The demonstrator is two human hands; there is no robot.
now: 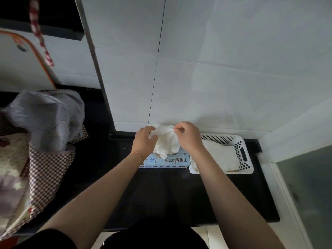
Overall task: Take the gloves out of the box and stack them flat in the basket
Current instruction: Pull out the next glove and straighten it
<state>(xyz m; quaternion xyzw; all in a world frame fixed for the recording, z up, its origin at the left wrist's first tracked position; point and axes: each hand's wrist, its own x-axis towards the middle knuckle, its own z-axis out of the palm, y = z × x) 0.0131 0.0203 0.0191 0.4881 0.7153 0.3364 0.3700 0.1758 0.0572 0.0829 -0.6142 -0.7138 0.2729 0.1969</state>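
A light blue glove box [172,161] with printed text lies on the dark counter near the wall. Above it hangs a crumpled white glove [166,141], held up between both hands. My left hand [144,141] grips its left edge with curled fingers. My right hand [188,136] pinches its upper right edge. The glove's lower end reaches down to the box opening. To the right of the box stands a white perforated basket [241,153] with a flat pile of white gloves [220,155] inside it.
A white tiled wall [215,78] rises just behind the box and basket. The dark counter [161,194] stretches toward me. At the left stands a checked fabric bag [46,159] with a grey plastic bag [48,119] in it. A glass panel [309,186] borders the right.
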